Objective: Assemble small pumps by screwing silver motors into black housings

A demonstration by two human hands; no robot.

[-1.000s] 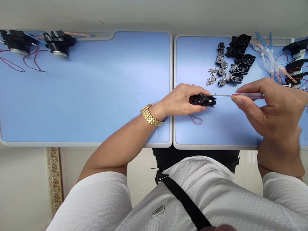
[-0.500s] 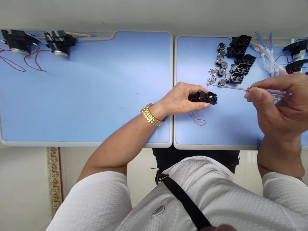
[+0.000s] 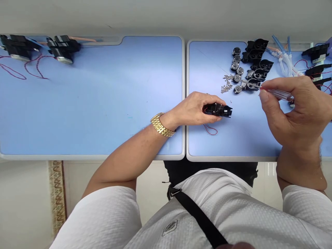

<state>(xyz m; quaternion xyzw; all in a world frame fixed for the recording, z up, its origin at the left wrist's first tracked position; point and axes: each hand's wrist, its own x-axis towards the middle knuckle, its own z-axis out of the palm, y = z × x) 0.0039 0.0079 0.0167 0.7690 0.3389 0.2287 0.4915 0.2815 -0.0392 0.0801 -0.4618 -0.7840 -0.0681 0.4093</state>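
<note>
Left hand [image 3: 193, 109] has a small black assembly [image 3: 219, 110] pinched, right hand [image 3: 298, 110] is gripping a clear-handled screwdriver [image 3: 280, 94], bunch of loose screws [image 3: 226, 87] on the worktop [image 3: 204, 72] just past the left.

This looks like a small assembly workshop, or a room used as one: 2 blue worktops [image 3: 116, 110] stand edge to edge, and parts are laid out in batches. Round metal-faced parts [image 3: 234, 66] line up beside a row of black housings [image 3: 263, 64] and a scatter of loose screws [image 3: 226, 88], with a bundle of tubes [image 3: 286, 60] farther right. At the far left sit 2 black assemblies [image 3: 62, 48] with wires [image 3: 46, 78]. The right hand [image 3: 301, 107] grips a screwdriver [image 3: 281, 94]. Below lies a pale floor [image 3: 85, 169] with an ornate patterned strip [image 3: 57, 193].
</note>
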